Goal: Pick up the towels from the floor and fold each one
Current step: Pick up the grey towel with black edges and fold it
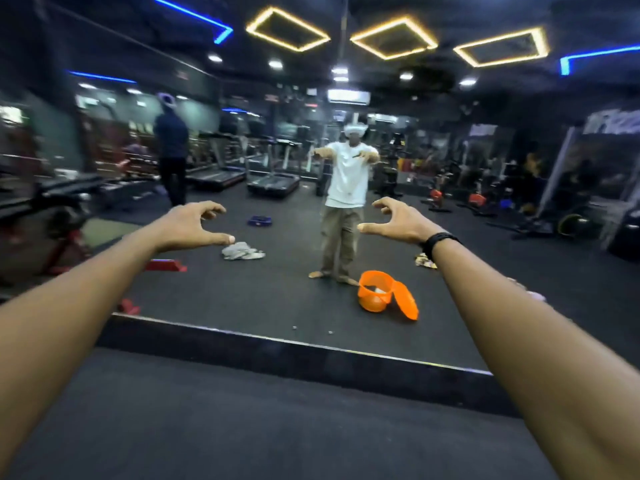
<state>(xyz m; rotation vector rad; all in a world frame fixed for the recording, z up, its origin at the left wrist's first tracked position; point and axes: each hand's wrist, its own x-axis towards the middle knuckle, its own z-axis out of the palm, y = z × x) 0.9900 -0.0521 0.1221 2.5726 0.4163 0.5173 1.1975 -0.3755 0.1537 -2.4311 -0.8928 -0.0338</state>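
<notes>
Both my arms reach straight out in front of me toward a wall mirror. My left hand (194, 225) and my right hand (391, 220) hold nothing; thumbs and fingers are spread in a loose C shape. In the mirror, a crumpled grey-white towel (242, 251) lies on the dark floor just under my left hand. A blue towel (259, 221) lies farther back, and a patterned towel (425, 261) shows beside my right wrist. The mirror also shows my reflection (346, 174) standing with arms raised.
An orange basket (375, 292) with its lid (407, 303) leaning on it appears in the mirror near the reflected feet. The mirror's dark base ledge (294, 355) runs across the floor ahead. Treadmills, benches and another person (171, 150) are reflected behind.
</notes>
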